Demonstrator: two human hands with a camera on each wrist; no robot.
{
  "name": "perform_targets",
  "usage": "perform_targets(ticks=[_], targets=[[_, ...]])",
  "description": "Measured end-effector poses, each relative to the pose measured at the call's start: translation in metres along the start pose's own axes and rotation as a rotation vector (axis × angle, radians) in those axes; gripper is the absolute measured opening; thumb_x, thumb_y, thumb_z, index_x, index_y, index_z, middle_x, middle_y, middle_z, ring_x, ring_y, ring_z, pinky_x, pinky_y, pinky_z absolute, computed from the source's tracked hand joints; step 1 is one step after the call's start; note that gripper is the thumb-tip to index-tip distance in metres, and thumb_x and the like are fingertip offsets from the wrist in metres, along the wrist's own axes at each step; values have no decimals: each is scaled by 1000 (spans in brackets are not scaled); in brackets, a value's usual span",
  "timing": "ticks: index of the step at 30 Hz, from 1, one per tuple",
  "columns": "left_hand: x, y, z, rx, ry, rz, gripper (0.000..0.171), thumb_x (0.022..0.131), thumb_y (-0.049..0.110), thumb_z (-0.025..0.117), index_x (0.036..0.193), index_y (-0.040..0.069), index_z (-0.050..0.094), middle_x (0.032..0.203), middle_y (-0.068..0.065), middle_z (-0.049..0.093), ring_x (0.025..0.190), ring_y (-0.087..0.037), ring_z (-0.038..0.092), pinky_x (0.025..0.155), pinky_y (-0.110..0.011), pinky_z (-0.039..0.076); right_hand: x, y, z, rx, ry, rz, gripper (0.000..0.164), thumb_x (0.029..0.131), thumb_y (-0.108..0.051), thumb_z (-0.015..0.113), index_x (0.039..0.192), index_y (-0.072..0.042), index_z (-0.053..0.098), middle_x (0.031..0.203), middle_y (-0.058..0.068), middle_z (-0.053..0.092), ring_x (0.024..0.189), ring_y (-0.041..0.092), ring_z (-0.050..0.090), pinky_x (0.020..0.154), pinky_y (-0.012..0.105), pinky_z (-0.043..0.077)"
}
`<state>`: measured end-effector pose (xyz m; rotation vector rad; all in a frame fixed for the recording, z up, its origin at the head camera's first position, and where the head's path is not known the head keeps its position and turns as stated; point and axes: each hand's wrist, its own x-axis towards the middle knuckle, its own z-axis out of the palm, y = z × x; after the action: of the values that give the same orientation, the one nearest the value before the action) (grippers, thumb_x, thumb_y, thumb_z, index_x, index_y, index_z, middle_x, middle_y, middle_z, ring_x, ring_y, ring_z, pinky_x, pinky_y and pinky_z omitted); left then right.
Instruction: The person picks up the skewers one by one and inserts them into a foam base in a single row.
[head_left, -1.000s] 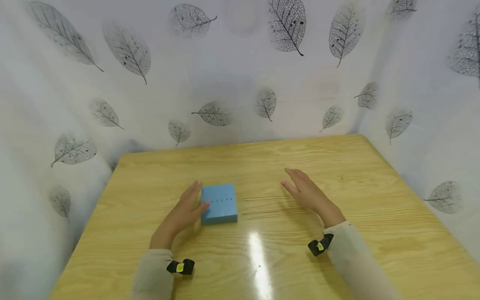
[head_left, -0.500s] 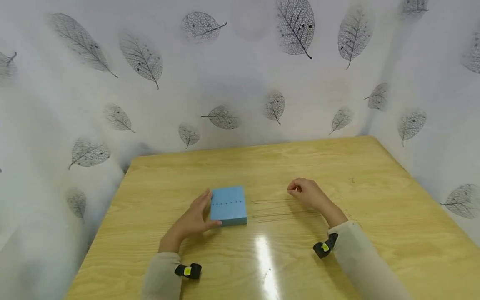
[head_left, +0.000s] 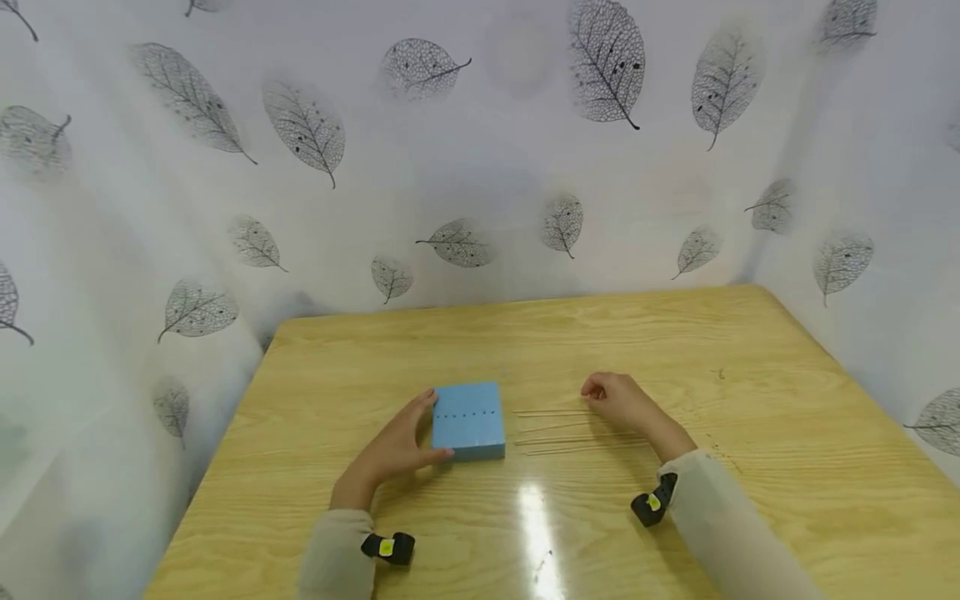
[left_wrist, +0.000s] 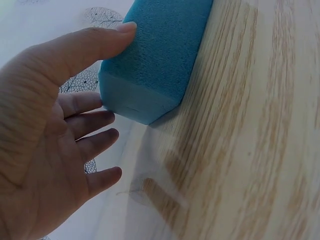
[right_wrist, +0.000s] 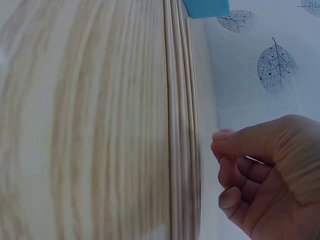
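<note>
A blue foam block [head_left: 468, 429] lies flat on the wooden table, a row of small dark holes across its top. My left hand [head_left: 390, 454] holds its left end, thumb on the near side and index finger at the far side; the other fingers spread free in the left wrist view. Right of the block lie several thin wooden sticks [head_left: 551, 412], roughly parallel. Over their right part hovers my right hand [head_left: 626, 408]. In the right wrist view its fingers are curled, thumb and index tips together, apart from the sticks [right_wrist: 181, 100], with nothing visible between them.
The wooden table [head_left: 420, 350] reaches back to a white curtain [head_left: 495, 150] printed with grey leaves, which also hangs along both sides. Black wrist cameras [head_left: 388, 547] sit on both sleeves. A bright reflection shines on the near tabletop.
My right hand has gone from straight fingers to curled ones above the sticks. My left thumb has shifted from the block's top to its near side. The head view has turned slightly left.
</note>
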<state>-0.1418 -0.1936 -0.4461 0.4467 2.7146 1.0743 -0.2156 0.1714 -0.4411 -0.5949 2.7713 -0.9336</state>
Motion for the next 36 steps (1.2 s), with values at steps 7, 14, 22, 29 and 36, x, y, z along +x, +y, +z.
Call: perform_targets(ticks=[7, 14, 22, 29, 36], targets=[[-2, 1, 0, -38, 0, -11, 95, 79, 40, 76, 149, 2, 25, 155, -14, 19, 142, -33, 18, 112, -51, 20, 3, 6, 1, 3, -39, 3, 12, 83, 5, 57, 90, -2, 64, 83, 5, 61, 78, 18, 55, 70, 35, 48], [-2, 1, 0, -69, -6, -18, 95, 79, 41, 76, 149, 3, 23, 156, -14, 18, 142, -33, 17, 112, -52, 20, 6, 10, 0, -2, -65, 7, 13, 82, 7, 56, 90, -1, 63, 83, 5, 61, 77, 18, 55, 70, 35, 48], [-1, 0, -1, -69, -10, -21, 95, 79, 41, 76, 150, 5, 23, 156, -13, 17, 142, -33, 17, 112, -51, 20, 8, 13, -1, -13, -93, -30, 14, 84, 7, 56, 90, -2, 64, 83, 4, 62, 76, 16, 54, 68, 33, 48], [-2, 1, -3, -86, -10, -15, 94, 79, 38, 76, 149, 4, 23, 156, -13, 17, 142, -33, 16, 112, -52, 20, 9, 10, -2, -24, -118, -28, 14, 85, 6, 53, 91, -2, 63, 85, 4, 62, 77, 17, 54, 69, 33, 47], [-2, 0, -1, -93, -10, -19, 93, 80, 36, 76, 150, 6, 23, 156, -12, 17, 142, -33, 17, 112, -52, 21, 9, 7, -4, -59, -133, 0, 14, 90, 4, 52, 94, -1, 64, 91, 9, 64, 84, 22, 58, 75, 39, 50]])
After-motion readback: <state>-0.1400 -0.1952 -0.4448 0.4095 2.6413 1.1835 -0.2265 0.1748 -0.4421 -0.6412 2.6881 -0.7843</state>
